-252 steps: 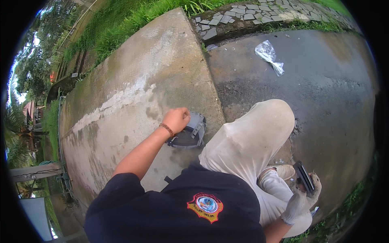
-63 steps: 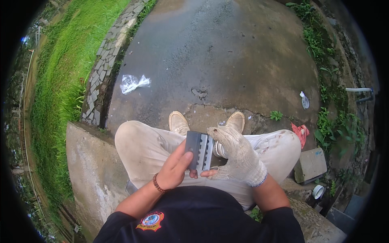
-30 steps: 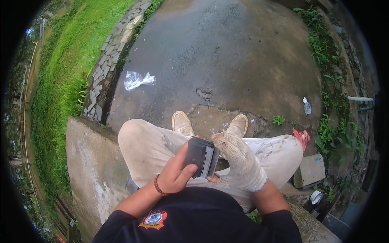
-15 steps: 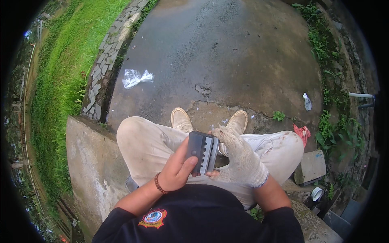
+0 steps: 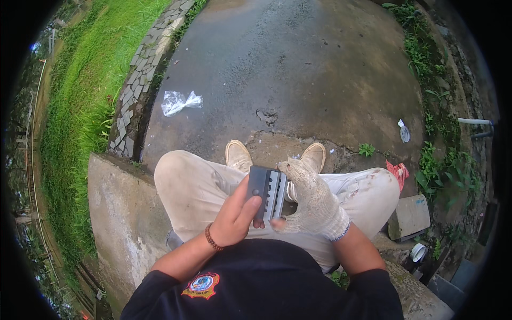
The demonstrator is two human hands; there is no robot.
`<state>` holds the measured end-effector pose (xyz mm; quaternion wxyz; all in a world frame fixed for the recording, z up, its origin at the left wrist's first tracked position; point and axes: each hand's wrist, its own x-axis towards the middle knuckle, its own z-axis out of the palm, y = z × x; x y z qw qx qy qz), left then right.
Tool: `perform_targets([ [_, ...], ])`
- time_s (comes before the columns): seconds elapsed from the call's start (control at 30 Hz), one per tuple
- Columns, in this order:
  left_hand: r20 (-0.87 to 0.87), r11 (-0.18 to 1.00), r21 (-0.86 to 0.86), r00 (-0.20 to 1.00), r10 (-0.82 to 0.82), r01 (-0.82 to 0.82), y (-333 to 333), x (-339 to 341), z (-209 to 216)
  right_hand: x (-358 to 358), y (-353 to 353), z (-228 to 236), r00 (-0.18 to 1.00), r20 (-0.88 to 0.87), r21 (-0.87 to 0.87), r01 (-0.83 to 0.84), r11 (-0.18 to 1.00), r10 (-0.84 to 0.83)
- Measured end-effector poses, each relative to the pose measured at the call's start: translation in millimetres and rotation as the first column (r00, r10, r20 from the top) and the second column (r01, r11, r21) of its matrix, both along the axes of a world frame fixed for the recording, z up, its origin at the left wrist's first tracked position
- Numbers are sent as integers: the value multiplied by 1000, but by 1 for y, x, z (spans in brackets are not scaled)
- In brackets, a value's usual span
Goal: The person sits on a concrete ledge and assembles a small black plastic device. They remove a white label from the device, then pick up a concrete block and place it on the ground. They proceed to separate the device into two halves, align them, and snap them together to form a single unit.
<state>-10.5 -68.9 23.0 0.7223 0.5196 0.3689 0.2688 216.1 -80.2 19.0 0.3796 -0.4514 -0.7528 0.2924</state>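
Observation:
My left hand (image 5: 233,220), bare and with a beaded bracelet (image 5: 212,238) at its wrist, is wrapped round a flat dark grey rectangular case (image 5: 260,193). Its thumb presses on the case's upper face. Along the right side of the case runs a silvery strip with a row of dark notches (image 5: 274,194); the exact kind of thing cannot be told. My right hand (image 5: 313,202), in a worn off-white knit glove, spans the case's right side, fingertips at the far end and bare thumb tip at the near end. The case is held above my lap, between my knees.
My beige shoes (image 5: 238,156) rest on wet concrete (image 5: 298,69). A clear plastic bag (image 5: 181,103) lies ahead on the left, a crumpled clear plastic piece (image 5: 404,131) on the right. Beside my right knee are a red cloth (image 5: 397,175) and a flat grey block (image 5: 409,217). Grass (image 5: 80,96) borders the left.
The case has risen slightly away from my body and turned a little, showing more of its notched strip. My right hand has shifted slightly and stays at its side.

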Motion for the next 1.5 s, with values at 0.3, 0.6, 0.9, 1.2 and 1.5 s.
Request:
perform_targets([
  [0.3, 41, 980, -189, 997, 66, -57, 11, 10, -2, -3, 7, 11, 993, 120, -107, 14, 994, -1],
  [0.6, 368, 670, -740, 870, 328, 61, 19, 17, -34, 9, 7, 26, 997, 43, -128, 65, 990, -60],
  [0.9, 203, 715, -699, 952, 229, -22, 19, 22, -5, -9, 5, 7, 945, 326, 32, -44, 999, 31],
  [1.2, 231, 800, -598, 964, 131, 34, 7, 15, -18, -16, -3, 3, 904, 419, -7, -93, 996, 88],
  [1.5, 229, 976, -215, 972, 41, 10, 12, 19, -16, -37, -26, -21, 946, -295, -437, -5, 899, -138],
])
